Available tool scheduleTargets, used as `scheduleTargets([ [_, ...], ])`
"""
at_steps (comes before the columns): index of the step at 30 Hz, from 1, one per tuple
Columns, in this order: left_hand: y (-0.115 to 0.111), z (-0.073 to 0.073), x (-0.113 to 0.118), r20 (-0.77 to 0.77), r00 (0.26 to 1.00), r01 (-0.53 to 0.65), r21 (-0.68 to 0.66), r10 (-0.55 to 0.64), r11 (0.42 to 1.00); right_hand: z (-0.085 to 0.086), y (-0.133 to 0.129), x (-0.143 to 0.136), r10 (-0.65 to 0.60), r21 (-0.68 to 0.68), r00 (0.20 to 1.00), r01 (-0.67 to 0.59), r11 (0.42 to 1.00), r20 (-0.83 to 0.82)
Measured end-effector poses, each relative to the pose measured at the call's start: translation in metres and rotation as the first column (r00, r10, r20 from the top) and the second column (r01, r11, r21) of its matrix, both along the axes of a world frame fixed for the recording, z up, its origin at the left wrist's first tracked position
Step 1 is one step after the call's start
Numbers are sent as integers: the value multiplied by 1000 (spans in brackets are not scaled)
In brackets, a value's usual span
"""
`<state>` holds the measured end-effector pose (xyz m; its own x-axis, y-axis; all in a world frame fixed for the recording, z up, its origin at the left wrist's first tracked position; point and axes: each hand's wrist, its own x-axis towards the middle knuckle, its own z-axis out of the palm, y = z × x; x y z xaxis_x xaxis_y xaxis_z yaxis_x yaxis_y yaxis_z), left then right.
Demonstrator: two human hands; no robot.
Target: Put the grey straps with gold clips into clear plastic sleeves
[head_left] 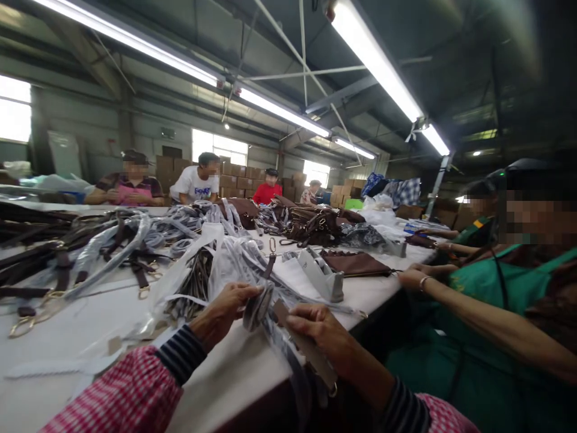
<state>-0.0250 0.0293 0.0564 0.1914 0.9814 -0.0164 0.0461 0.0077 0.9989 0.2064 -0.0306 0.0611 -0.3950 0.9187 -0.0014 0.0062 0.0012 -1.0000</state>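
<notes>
My left hand point(225, 313) pinches a looped, plastic-wrapped strap point(258, 308) between thumb and fingers. A tail of the wrapped strap hangs down over the table's front edge. In my right hand point(322, 331) is a flat taupe strap point(311, 355), gripped near its upper end, with a gold ring at its lower end. Just beyond my hands lies a dark strap end with a gold clasp point(271, 245). Left of them, a clear plastic bag point(180, 282) holds a bundle of thin dark pieces. Whether the two held straps are joined is hidden.
Wrapped straps point(117, 240) and dark straps with gold hooks point(27, 319) cover the left of the table. A grey holder point(331, 279) and a brown pouch point(360, 263) lie to the right. A co-worker in a green apron point(496, 288) is close at right; others sit across.
</notes>
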Motion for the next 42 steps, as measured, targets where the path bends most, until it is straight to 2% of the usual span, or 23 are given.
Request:
scheduleTargets([
  [3,-2,-1,4,61,997,45,-47,-42,998,-18,8,-9,-21,36,995,18,999,97],
  [6,-5,-1,4,102,990,101,-57,-95,993,-26,26,-17,-54,80,990,44,996,128],
  [9,-5,0,0,116,985,135,-46,-129,990,-25,38,-19,-58,153,983,31,988,175],
  [13,-2,2,-6,123,983,144,-31,-140,989,-18,39,-18,-90,267,966,23,963,241],
  [17,-6,4,-1,117,980,162,-29,-158,986,-16,40,-20,1,297,982,-58,953,189],
  [20,-12,6,5,99,981,169,-26,-165,985,-18,47,-26,15,274,986,-60,960,164],
  [24,-13,7,5,58,991,119,12,-119,993,-21,51,-35,-19,198,993,-6,980,120],
  [28,-10,8,1,19,996,90,80,-92,993,-25,41,-34,68,146,993,-82,986,99],
  [33,-13,7,4,-2,989,150,94,-150,984,-30,36,-26,69,45,995,-72,996,71],
  [36,-14,5,7,-11,985,170,95,-169,981,-31,36,-22,93,41,995,-95,995,45],
  [38,-11,4,6,-12,991,137,86,-137,987,-33,35,-17,20,78,1000,-20,997,-2],
  [40,-8,3,3,-15,994,109,78,-109,991,-40,34,-10,-117,190,993,119,975,-25],
  [41,-6,4,2,-18,995,104,78,-103,991,-44,33,-6,-190,299,982,184,936,-9],
  [42,-5,5,1,-21,994,105,81,-104,991,-49,32,-3,-255,445,967,219,869,23],
])
